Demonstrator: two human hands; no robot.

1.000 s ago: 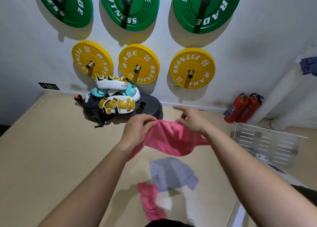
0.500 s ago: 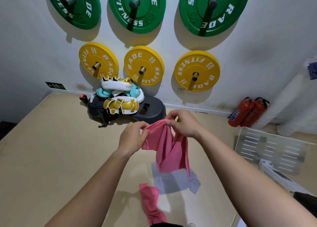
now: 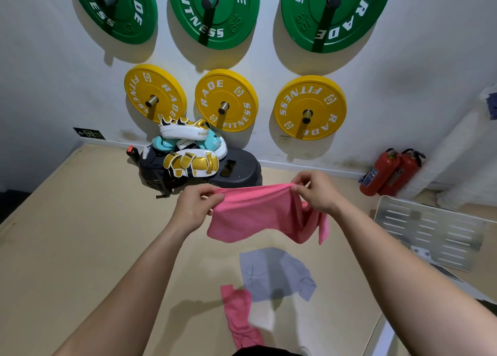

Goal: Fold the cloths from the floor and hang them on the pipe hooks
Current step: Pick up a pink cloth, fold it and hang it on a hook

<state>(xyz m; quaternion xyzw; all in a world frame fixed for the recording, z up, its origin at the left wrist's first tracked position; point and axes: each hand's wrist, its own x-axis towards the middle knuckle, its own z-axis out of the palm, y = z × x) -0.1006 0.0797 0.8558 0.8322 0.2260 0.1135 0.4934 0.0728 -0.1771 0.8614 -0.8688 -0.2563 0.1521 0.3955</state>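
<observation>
A pink cloth (image 3: pixel 258 216) hangs in the air in front of me, stretched along its top edge. My left hand (image 3: pixel 195 207) pinches its left top corner and my right hand (image 3: pixel 316 191) pinches the right top corner. Below on the floor lie a grey-blue cloth (image 3: pixel 274 273) and a second pink cloth (image 3: pixel 239 315), crumpled and touching each other. A white pipe (image 3: pixel 457 146) runs up the wall at the far right, with a blue cloth (image 3: pixel 492 105) hanging on it at the frame's edge.
Green and yellow weight plates (image 3: pixel 226 100) hang on the wall ahead. A pile of boxing pads (image 3: pixel 191 151) sits on a black base by the wall. Two red fire extinguishers (image 3: pixel 390 173) and a slotted metal panel (image 3: pixel 430 229) are at the right.
My hands have moved apart, spreading the pink cloth from a bunched hanging strip into a wide sheet held by its top corners.
</observation>
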